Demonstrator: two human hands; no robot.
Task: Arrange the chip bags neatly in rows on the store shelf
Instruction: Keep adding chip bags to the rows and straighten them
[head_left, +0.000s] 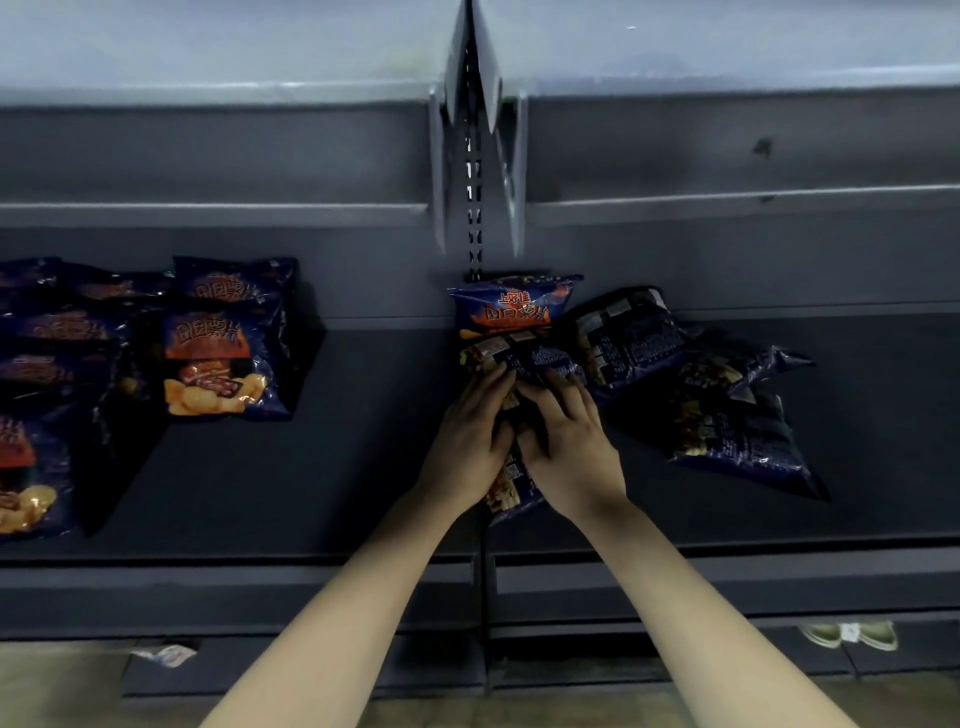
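Observation:
On the grey store shelf (337, 467), a loose pile of dark blue chip bags lies right of the centre upright. Both my hands are on one face-down bag (540, 364) in that pile: my left hand (475, 436) grips its left side, and my right hand (569, 441) grips it just beside the left. Behind it stands a face-up bag (514, 306) against the back wall. Two more face-down bags (628, 338) (737, 426) sprawl to the right. At the left, several face-up bags (223, 358) lie in overlapping rows.
A slotted upright post (472, 208) divides the two shelf bays. An upper shelf (208, 213) hangs above. Below the shelf edge are the floor, a scrap of paper (166, 654) and a pair of shoes (852, 634). Bare shelf surface lies between the two groups of bags.

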